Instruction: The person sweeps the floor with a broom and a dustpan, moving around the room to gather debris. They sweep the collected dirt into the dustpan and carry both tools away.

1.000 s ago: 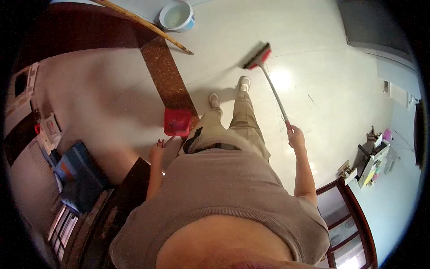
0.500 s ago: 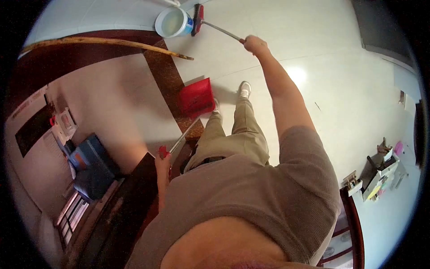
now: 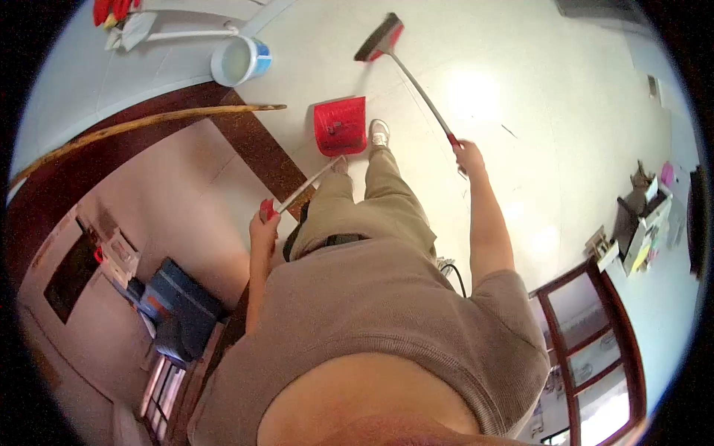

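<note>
My left hand [image 3: 264,225] is closed round the red grip of a long-handled dustpan [image 3: 341,134]. Its red pan lies in front of my feet, with some dark debris showing in it. At the right, my right hand [image 3: 468,157] grips the red end of a broom [image 3: 420,88] by its grey pole. The broom's head [image 3: 381,39], red with dark bristles, is out ahead over the pale floor, to the right of the dustpan and apart from it.
A white-and-blue bucket [image 3: 236,61] holding liquid stands by the wall at upper left. A bent wooden stick [image 3: 156,123] stretches from the left toward the floor. A dark floor strip [image 3: 260,145] crosses the doorway. A dark-framed glass cabinet or door [image 3: 587,334] is at lower right.
The broom head has swung right, away from the bucket, and my right hand has come back nearer my body. The dustpan has moved forward over the pale floor. My view has shifted.
</note>
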### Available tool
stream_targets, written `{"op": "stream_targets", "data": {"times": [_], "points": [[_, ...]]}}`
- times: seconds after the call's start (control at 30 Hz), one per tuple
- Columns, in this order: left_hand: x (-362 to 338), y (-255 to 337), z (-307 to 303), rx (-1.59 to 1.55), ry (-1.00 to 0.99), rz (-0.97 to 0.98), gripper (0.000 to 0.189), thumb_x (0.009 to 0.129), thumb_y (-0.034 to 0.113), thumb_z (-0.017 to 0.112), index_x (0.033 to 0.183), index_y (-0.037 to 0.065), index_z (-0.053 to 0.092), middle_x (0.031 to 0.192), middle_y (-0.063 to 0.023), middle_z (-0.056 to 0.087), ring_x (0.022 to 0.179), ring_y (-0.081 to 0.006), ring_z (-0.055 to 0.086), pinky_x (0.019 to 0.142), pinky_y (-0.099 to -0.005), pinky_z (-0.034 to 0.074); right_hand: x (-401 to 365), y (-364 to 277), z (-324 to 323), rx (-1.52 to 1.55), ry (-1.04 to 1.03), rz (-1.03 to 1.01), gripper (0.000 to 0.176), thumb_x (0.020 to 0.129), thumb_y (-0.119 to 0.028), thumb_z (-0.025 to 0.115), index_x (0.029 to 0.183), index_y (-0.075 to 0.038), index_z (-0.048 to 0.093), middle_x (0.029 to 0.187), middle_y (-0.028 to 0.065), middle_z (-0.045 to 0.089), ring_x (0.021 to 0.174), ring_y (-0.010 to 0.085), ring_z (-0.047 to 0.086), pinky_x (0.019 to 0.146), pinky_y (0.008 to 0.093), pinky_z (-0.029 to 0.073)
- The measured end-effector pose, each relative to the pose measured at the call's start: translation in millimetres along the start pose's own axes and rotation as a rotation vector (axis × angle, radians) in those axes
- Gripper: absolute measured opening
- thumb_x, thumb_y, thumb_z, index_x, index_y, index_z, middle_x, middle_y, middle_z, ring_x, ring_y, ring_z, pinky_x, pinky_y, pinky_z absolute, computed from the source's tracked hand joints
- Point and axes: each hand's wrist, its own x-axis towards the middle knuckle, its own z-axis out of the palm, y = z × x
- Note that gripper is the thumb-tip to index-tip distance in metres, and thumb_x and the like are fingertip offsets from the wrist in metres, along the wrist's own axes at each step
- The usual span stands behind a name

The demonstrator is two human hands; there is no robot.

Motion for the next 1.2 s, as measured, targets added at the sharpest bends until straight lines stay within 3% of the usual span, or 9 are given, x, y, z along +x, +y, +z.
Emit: {"op": "stream_targets", "data": {"times": [0.27,0.37,0.53,0.73,0.83,0.87,0.93,1.03,1.2], "points": [[72.6,25.8,0.1,0.226,-0.161,0.278,0.026,0.071,0.02,0.061,0.088,0.001,0.055,0.065,-0.006,0.052,0.05,-0.016,0.049,0.048,-0.0299,0.039,-115.3,173.8,43.3,0.282,0.1,0.379,0.035,0.082,-0.019,0.048,0.116,-0.012,0.054,0.059,0.0052,0.052,0.041,0.0134,0.048,0.035,0.0275,0.038],[104.1,25.9,-5.8,0.277,-0.19,0.329,0.026,0.07,0.022,0.062,0.086,0.002,0.055,0.065,-0.007,0.052,0.054,-0.0179,0.051,0.051,-0.0314,0.041,-135.2,188.5,69.3,0.35,0.159,0.419,0.034,0.081,-0.018,0.048,0.114,-0.009,0.055,0.057,0.0053,0.051,0.04,0.0132,0.048,0.034,0.0275,0.037],[98.1,32.2,-6.0,0.345,-0.118,0.326,0.024,0.071,0.019,0.06,0.085,0.001,0.056,0.07,-0.0085,0.057,0.06,-0.0201,0.055,0.057,-0.0328,0.043,-178.6,169.7,86.5,0.458,0.241,0.285,0.035,0.079,-0.016,0.05,0.11,-0.001,0.055,0.051,0.0032,0.049,0.038,0.0134,0.048,0.034,0.0275,0.037],[107.2,8.5,-30.6,0.399,-0.077,0.256,0.033,0.068,0.021,0.063,0.095,0.003,0.058,0.082,-0.0133,0.062,0.076,-0.0272,0.059,0.07,-0.0371,0.044,-200.8,135.9,118.7,0.354,0.226,0.152,0.034,0.078,-0.022,0.052,0.106,-0.005,0.059,0.056,0.0092,0.057,0.041,0.0182,0.055,0.043,0.0309,0.044],[128.3,-15.8,-32.3,0.417,-0.067,0.325,0.035,0.068,0.023,0.062,0.097,0.004,0.057,0.086,-0.0155,0.062,0.083,-0.0321,0.059,0.074,-0.0385,0.044,-188.9,104.6,129.4,0.108,0.201,0.038,0.035,0.077,-0.028,0.052,0.107,-0.011,0.059,0.075,0.0165,0.063,0.064,0.0265,0.063,0.061,0.0367,0.049],[127.1,-20.1,-37.3,0.457,-0.088,0.306,0.035,0.069,0.024,0.062,0.098,0.004,0.057,0.087,-0.0165,0.061,0.084,-0.0332,0.059,0.074,-0.0391,0.044,-168.7,82.3,138.1,-0.038,0.188,-0.047,0.033,0.079,-0.03,0.049,0.106,-0.014,0.06,0.089,0.0147,0.064,0.082,0.0305,0.061,0.072,0.0402,0.047],[129.6,-26.6,-35.8,0.481,-0.127,0.351,0.035,0.069,0.024,0.061,0.098,0.004,0.057,0.089,-0.0185,0.06,0.086,-0.0352,0.058,0.075,-0.0402,0.044,-169.3,53.2,137.1,-0.106,0.212,-0.085,0.032,0.08,-0.031,0.048,0.106,-0.017,0.06,0.096,0.0129,0.062,0.091,0.0316,0.058,0.075,0.0408,0.046],[86.0,5.1,-44.8,0.586,-0.106,0.309,0.035,0.069,0.024,0.061,0.097,0.004,0.057,0.089,-0.0189,0.06,0.086,-0.0354,0.058,0.074,-0.0405,0.044,-149.5,15.3,146.4,-0.193,0.181,-0.106,0.03,0.08,-0.031,0.046,0.103,-0.019,0.061,0.097,0.0108,0.063,0.093,0.0287,0.059,0.077,0.0401,0.046],[123.3,-39.4,-47.1,0.533,-0.074,0.4,0.036,0.067,0.024,0.061,0.094,0.001,0.057,0.088,-0.0209,0.06,0.085,-0.0362,0.058,0.072,-0.0409,0.044,-118.0,13.2,155.3,-0.305,0.119,-0.025,0.029,0.079,-0.026,0.045,0.102,-0.02,0.062,0.099,0.0097,0.063,0.093,0.0279,0.059,0.078,0.039,0.046]]}}
